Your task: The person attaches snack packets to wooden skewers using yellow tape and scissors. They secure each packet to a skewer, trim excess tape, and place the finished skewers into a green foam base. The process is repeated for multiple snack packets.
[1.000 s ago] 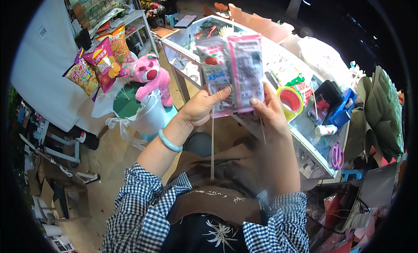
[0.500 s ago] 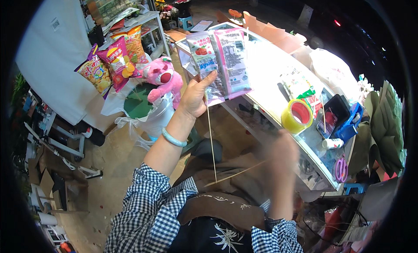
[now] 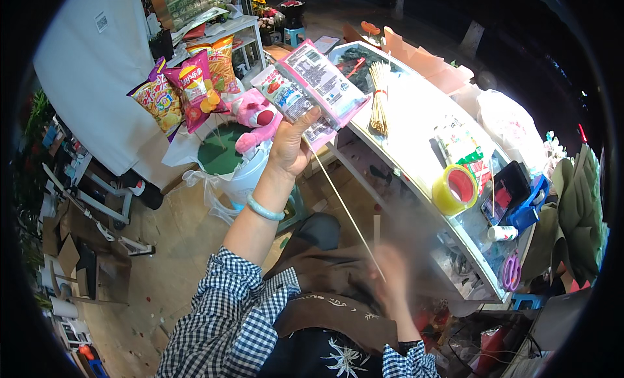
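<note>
My left hand [image 3: 292, 146] is closed on a pink-and-white snack packet [image 3: 335, 85] and the top of a thin wooden skewer [image 3: 341, 199], thumb across the packet's front. The packet is tilted, its printed back facing up. The skewer slants down to the right over my lap. At its lower end is my right hand [image 3: 391, 280], blurred by motion, its fingers looking curled. A short pale strip [image 3: 377, 228] rises from that hand; what it is, I cannot make out.
Left, a white bucket [image 3: 244, 176] with green foam holds several snack bags [image 3: 195, 85] and a pink plush bear [image 3: 259, 111]. Right, a lit white table [image 3: 416, 105] carries bundled skewers [image 3: 379, 98], yellow tape [image 3: 454, 191], a phone [image 3: 504, 193], a white bottle [image 3: 502, 233] and purple scissors [image 3: 511, 273].
My right hand has moved down and left toward the skewer's lower end. The packet has tilted left, and the skewer now slants right. The view has shifted, showing the skewer bundle.
</note>
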Available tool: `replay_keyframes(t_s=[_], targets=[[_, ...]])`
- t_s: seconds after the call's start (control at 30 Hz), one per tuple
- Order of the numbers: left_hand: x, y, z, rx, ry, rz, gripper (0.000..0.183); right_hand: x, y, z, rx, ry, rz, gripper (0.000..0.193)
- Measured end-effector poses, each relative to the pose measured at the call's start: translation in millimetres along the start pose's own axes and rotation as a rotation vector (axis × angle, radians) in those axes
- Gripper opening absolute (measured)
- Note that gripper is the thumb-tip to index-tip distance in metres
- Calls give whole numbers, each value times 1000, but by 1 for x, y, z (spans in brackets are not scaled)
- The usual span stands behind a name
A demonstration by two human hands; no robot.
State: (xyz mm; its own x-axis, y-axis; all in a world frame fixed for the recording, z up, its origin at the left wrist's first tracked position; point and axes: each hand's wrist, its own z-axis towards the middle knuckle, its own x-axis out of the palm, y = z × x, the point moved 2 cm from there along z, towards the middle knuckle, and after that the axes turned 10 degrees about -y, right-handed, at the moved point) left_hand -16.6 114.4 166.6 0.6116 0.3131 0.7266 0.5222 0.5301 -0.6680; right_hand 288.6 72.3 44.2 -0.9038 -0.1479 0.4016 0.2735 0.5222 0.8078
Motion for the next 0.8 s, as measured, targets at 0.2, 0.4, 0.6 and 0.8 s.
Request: replay_keyframes(t_s=[0.2, 0.4, 0.6, 0.8], targets=[[2, 1, -7, 91, -47, 101, 36, -33, 27, -11, -320, -92, -292, 10], [12, -6, -14, 170, -37, 84, 31, -53, 144, -8, -924, -266, -518, 9], [27, 3, -27, 123, -54, 144, 31, 17, 137, -14, -1208, -61, -838, 13], [46, 25, -51, 7, 19, 183, 34, 78, 114, 26, -856, 101, -457, 9]])
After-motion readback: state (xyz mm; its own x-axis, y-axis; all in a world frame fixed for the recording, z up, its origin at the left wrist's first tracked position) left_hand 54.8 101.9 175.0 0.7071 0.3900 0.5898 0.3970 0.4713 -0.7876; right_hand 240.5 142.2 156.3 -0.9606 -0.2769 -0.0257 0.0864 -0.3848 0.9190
